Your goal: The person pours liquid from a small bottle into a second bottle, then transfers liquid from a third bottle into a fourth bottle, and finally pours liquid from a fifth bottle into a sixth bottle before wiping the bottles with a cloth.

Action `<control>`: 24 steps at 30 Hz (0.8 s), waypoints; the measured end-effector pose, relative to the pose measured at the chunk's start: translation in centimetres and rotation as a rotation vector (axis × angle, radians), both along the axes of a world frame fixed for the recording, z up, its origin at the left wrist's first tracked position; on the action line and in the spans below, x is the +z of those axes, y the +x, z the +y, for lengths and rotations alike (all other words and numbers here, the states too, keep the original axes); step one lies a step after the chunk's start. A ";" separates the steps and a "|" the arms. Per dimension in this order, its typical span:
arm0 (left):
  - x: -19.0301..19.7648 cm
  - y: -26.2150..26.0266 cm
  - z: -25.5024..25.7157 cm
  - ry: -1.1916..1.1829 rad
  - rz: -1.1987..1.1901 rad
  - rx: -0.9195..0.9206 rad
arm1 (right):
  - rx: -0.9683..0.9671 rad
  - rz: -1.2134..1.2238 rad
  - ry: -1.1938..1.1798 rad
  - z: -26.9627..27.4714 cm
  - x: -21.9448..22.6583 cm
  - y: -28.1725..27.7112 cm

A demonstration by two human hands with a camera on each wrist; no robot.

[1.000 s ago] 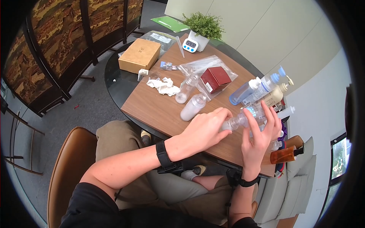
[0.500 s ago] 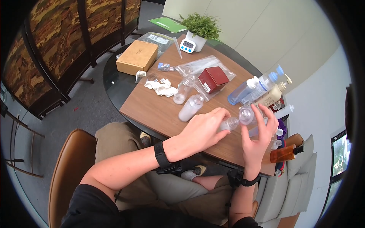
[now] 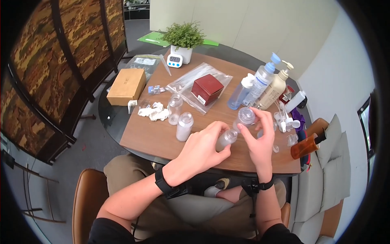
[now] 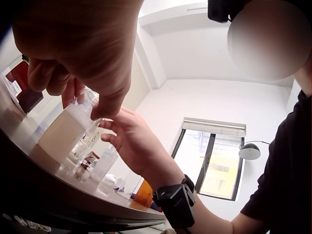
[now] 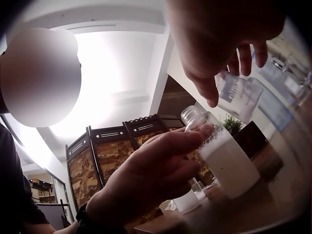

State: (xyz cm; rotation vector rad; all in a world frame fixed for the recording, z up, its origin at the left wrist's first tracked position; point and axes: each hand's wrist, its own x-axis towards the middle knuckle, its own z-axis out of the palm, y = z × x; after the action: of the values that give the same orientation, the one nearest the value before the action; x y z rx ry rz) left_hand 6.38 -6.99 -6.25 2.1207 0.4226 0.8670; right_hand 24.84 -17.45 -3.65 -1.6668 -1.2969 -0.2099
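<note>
My left hand (image 3: pixel 199 148) grips a clear plastic bottle (image 3: pixel 226 141) by its upper part near the front of the table. In the right wrist view this bottle (image 5: pixel 229 168) has an uncapped neck and cloudy whitish liquid with bubbles above it. Just to the right, my right hand (image 3: pixel 261 146) holds a second clear bottle (image 3: pixel 244 118) between thumb and fingers, its round mouth turned up. Printed lettering shows on this second bottle (image 5: pixel 240 93) in the right wrist view. Left of the hands stand a cloudy-filled bottle (image 3: pixel 184 129) and a clear, open one (image 3: pixel 174 109).
A dark red box (image 3: pixel 207 89) sits on a plastic bag (image 3: pixel 183 87). Pump bottles (image 3: pixel 260 85) stand at the back right, an amber bottle (image 3: pixel 304 147) at the right edge. Crumpled tissue (image 3: pixel 154 112), a cardboard box (image 3: pixel 126 86), a timer (image 3: pixel 174 61) and a plant (image 3: pixel 183 36) are farther left.
The right hand's bottle, earlier tipped with its neck toward the left hand's bottle, has swung mouth-up. My left hand still grips its bottle. The head view has shifted.
</note>
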 end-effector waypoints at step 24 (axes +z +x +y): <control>1.4 0.0 -0.8 -0.039 0.150 0.053 | -0.200 -0.044 -0.014 -3.9 3.6 1.6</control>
State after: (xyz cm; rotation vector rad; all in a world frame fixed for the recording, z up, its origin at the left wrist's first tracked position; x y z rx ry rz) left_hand 6.38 -7.78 -4.82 2.1544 0.5715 0.7252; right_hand 26.45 -21.39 -0.08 -1.8136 -1.1658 -0.3589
